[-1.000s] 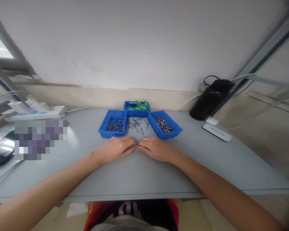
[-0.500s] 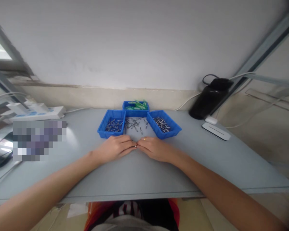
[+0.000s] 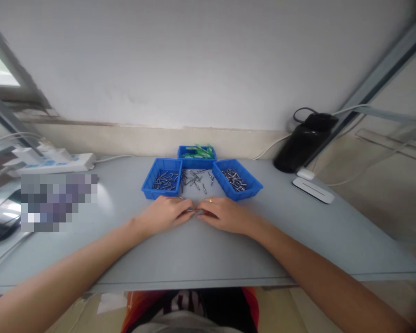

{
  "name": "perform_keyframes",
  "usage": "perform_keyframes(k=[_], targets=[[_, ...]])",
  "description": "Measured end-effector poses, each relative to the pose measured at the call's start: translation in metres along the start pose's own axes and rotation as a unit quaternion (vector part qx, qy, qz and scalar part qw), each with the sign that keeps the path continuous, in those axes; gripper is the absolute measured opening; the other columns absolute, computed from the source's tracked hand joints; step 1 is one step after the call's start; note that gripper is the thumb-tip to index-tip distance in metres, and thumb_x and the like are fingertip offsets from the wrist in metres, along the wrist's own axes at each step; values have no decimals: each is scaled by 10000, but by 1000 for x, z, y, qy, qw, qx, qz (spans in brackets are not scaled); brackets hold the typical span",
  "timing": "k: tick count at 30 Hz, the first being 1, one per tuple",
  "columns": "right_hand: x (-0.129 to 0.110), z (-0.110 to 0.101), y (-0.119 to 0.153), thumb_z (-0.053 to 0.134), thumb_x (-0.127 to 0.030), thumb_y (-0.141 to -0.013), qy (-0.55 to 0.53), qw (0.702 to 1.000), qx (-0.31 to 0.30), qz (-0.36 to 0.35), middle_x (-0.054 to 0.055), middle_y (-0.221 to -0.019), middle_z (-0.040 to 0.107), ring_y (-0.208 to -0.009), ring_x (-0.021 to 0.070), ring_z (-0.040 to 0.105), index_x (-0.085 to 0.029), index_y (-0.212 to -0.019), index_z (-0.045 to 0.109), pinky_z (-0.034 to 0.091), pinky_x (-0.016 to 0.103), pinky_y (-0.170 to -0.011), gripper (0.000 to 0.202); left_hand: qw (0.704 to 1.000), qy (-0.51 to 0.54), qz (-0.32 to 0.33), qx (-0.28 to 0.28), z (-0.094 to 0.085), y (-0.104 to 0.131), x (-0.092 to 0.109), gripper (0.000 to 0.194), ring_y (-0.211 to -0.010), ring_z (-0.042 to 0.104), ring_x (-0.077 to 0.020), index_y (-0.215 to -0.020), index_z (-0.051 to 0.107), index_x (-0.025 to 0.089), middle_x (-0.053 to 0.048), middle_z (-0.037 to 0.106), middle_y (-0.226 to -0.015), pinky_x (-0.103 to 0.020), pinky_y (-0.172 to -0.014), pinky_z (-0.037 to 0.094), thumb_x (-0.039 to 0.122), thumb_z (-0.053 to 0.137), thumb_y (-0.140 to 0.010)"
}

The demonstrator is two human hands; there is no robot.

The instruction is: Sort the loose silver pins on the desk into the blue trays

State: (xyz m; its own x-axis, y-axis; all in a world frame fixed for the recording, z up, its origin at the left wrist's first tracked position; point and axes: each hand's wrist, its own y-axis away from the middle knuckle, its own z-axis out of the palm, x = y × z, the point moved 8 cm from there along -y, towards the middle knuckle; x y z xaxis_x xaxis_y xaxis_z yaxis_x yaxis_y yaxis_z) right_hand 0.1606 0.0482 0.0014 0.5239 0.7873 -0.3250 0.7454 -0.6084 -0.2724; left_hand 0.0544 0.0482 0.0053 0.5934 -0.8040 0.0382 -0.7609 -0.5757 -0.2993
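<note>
A thin metal rod (image 3: 192, 210) runs between my two hands, low over the table. My left hand (image 3: 167, 213) is closed, its thumb and fingers pinching the rod's left part. From the other side my right hand (image 3: 225, 215), with a ring on one finger, has its curled fingertips closed at the rod's right end. Fingers hide much of the rod. Just beyond my hands lie several loose metal pieces (image 3: 196, 179). The left blue bin (image 3: 149, 185) holds thin metal rods, the right blue bin (image 3: 251, 187) many short metal parts, and the rear blue bin (image 3: 197, 163) green translucent pieces.
At the back right stands a black bottle (image 3: 303, 145), with a white flat device (image 3: 314, 190) in front of it. A white power strip (image 3: 55, 164) with plugs and cables lies at the left, near a shiny dark object (image 3: 2, 217). A wall (image 3: 194, 69) closes off the back.
The fingertips have drawn slightly apart, and more of the metal rod shows between my hands. The bins and loose parts have stayed in place; the view shifted slightly.
</note>
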Motion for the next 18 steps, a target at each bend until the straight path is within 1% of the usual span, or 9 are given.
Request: perform_keyframes(k=[2,6,10,12,15,18], targets=[[-1,0,0,500,-309,-947,6,1000,5,-1,59,-895,665,-848,177,626,-179,-983,648,466,299,-762,201,1000,-2,-12,-17,4,0,-2,295,-681,623,-136,-902,589,184,-4,655,-748,-232,-594,414,369,377,-989],[-2,-1,-2,467,-256,-961,12,1000,9,-2,56,-886,669,-852,170,627,-177,-931,647,459,295,-772,199,1000,-9,-18,-17,5,-1,-2,330,-704,637,-146,-916,602,186,-8,668,-760,-233,-597,408,397,361,-995],[2,-2,-2,445,-232,-968,25,999,6,19,60,-865,672,-835,176,623,-168,-907,644,450,299,-767,218,999,-37,-31,-14,5,-1,-4,387,-639,623,-149,-834,602,183,-9,646,-679,-234,-552,382,440,356,-987],[5,-3,-1,427,-244,-977,30,999,4,32,57,-857,668,-833,176,620,-170,-890,641,442,299,-769,243,998,-51,-35,-16,3,-2,-4,392,-601,610,-148,-799,596,182,-7,628,-637,-238,-528,363,429,354,-986],[8,-4,-1,409,-256,-985,34,998,-6,53,48,-849,664,-827,173,616,-179,-880,634,432,294,-756,261,998,-51,-31,-20,2,-3,-1,381,-590,604,-144,-794,592,181,-7,628,-642,-235,-523,359,381,336,-994],[12,-6,-1,426,-275,-980,32,997,-5,75,45,-861,666,-839,175,616,-187,-916,629,428,291,-744,230,997,-50,-39,-33,2,-3,-1,390,-593,604,-148,-792,592,179,-11,630,-649,-233,-536,375,365,320,-1001]])
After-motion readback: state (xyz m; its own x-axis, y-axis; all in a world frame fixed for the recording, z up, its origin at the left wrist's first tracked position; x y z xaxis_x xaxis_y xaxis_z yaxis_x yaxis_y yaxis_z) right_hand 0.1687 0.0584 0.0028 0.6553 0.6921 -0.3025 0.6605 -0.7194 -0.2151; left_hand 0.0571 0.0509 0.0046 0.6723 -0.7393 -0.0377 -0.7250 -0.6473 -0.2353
